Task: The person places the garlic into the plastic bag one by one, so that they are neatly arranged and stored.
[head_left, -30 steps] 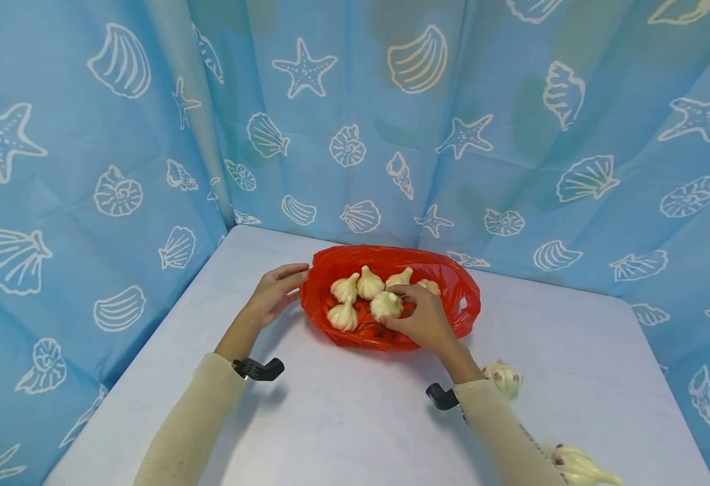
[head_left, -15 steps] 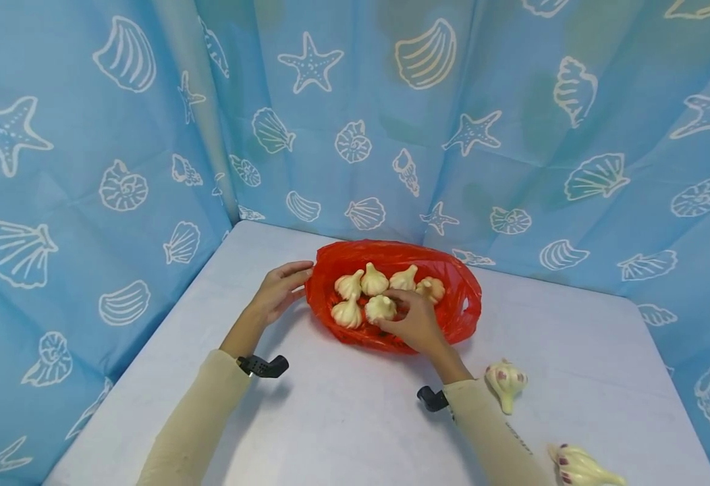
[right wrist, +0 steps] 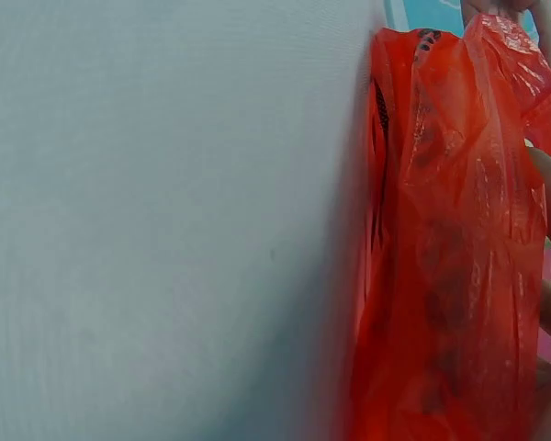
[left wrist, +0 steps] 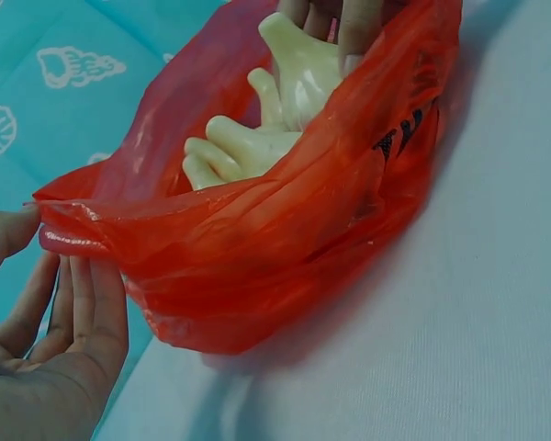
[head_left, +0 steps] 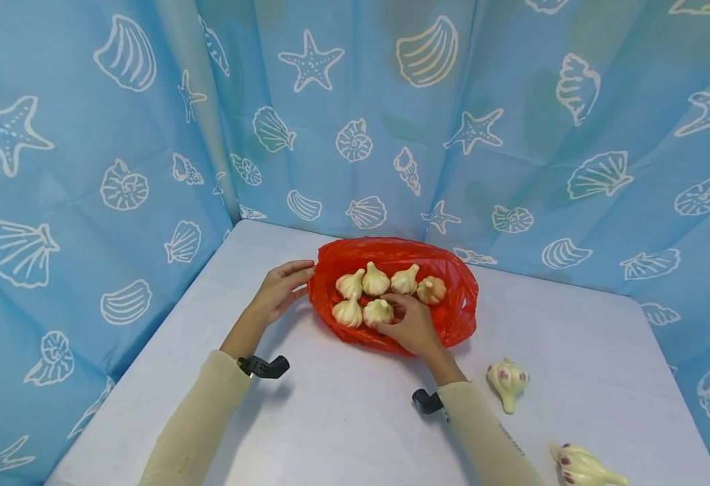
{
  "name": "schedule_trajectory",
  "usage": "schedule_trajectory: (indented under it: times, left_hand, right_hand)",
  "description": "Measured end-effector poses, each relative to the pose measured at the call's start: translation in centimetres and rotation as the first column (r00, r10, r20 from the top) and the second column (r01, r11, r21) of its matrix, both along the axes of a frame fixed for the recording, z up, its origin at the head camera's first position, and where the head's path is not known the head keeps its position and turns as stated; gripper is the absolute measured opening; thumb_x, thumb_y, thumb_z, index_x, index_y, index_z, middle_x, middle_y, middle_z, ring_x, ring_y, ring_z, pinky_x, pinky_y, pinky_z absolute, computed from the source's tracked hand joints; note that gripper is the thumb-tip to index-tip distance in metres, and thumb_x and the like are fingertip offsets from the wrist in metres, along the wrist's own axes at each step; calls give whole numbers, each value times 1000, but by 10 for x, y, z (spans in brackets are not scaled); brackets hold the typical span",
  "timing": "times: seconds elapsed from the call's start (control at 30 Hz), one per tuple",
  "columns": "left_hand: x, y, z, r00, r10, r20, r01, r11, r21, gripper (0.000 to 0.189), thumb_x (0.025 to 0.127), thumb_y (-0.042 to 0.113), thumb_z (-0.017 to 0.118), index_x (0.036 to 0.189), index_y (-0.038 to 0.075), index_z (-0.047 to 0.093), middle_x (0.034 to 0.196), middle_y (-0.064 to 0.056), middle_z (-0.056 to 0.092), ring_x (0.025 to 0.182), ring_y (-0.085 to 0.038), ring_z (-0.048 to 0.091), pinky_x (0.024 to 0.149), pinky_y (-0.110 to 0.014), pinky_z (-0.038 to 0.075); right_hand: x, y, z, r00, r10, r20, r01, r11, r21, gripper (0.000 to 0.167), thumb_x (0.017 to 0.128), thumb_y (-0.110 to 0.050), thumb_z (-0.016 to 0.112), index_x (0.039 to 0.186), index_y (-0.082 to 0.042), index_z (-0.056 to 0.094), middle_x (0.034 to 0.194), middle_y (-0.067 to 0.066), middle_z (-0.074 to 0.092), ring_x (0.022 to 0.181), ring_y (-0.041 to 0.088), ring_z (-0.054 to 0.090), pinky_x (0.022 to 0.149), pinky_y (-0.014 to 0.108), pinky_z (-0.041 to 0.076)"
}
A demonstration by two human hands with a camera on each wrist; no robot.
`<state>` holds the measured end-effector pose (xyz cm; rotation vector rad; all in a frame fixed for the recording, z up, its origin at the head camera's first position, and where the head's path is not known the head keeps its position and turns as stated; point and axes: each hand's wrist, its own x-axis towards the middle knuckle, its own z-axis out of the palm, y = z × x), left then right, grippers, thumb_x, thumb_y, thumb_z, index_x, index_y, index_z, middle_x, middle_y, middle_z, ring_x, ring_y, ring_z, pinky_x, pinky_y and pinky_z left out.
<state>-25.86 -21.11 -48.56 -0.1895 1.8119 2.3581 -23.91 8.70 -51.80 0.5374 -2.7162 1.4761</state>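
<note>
Pale ribbed bulb (head_left: 376, 312) now lower, in right hand's (head_left: 416, 327) grip, bag (head_left: 334, 251) in left hand's (head_left: 276, 291).

Red translucent plastic bag (head_left: 373, 248), mouth open upward, resting on white table (head_left: 337, 418); inside, six pale garlic bulbs (head_left: 376, 281); four in far row, two side by side nearer; stems mostly upward.

The bag (left wrist: 243, 280) is red with black marks, and its garlic bulbs (head_left: 347, 314) are cream to tan; the two bulbs (head_left: 509, 378) on the white desk (head_left: 343, 418) bear purple patches. A white shell-and-starfish print covers the blue curtain (head_left: 355, 74); the sleeves (head_left: 200, 412) are beige, the wrist cameras (head_left: 275, 366) black.
</note>
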Motion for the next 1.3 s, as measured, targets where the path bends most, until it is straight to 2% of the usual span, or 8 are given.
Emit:
schedule_trajectory:
  times: [0.27, 0.53, 0.83, 1.07, 1.3]
  left_hand:
    - [1, -2, 1, 1000, -4, 1, 4, 999, -32, 51, 92, 22, 69, 138, 5, 52, 135, -10, 54, 120, -27, 54, 95, -38, 50]
    - [2, -1, 0, 1000, 2, 10, -2, 1000, -13, 49, 93, 19, 68, 137, 4, 53, 134, -10, 55, 120, -27, 55, 91, -35, 52]
    - [1, 0, 1, 1000, 5, 12, -5, 1000, -19, 47, 92, 21, 70, 134, 7, 55, 134, -9, 56, 120, -27, 55, 94, -38, 51]
    - [0, 0, 0, 1000, 5, 21, -5, 1000, -11, 45, 92, 21, 70, 133, 7, 56, 133, -9, 56, 119, -27, 55, 95, -39, 51]
    - [1, 0, -1, 1000, 10, 18, -9, 1000, -4, 44, 92, 20, 69, 132, 6, 57, 133, -10, 56, 118, -27, 55, 92, -37, 52]
  right_hand:
    - [1, -3, -3, 1000, -21, 18, 21, 1000, 18, 54, 77, -26, 84, 126, -12, 64, 121, 1, 64, 105, 22, 63, 87, 38, 55]
    - [2, -4, -6, 1000, -28, 12, 28, 999, 24, 55, 78, -27, 84, 127, -11, 65, 121, 2, 65, 104, 21, 63, 87, 38, 55]
    - [1, -4, -2, 999, -32, 32, 30, 998, 53, 61, 77, -28, 84, 130, -9, 61, 119, 2, 65, 104, 21, 60, 90, 39, 54]
    - [1, 0, -2, 998, -30, 63, 27, 999, 36, 64, 78, -27, 84, 134, -11, 58, 126, 3, 63, 107, 21, 62, 90, 38, 54]
    - [4, 2, 7, 994, -55, 92, 54, 998, 16, 65, 76, -28, 85, 133, -11, 58, 127, 6, 63, 110, 25, 63, 89, 40, 54]
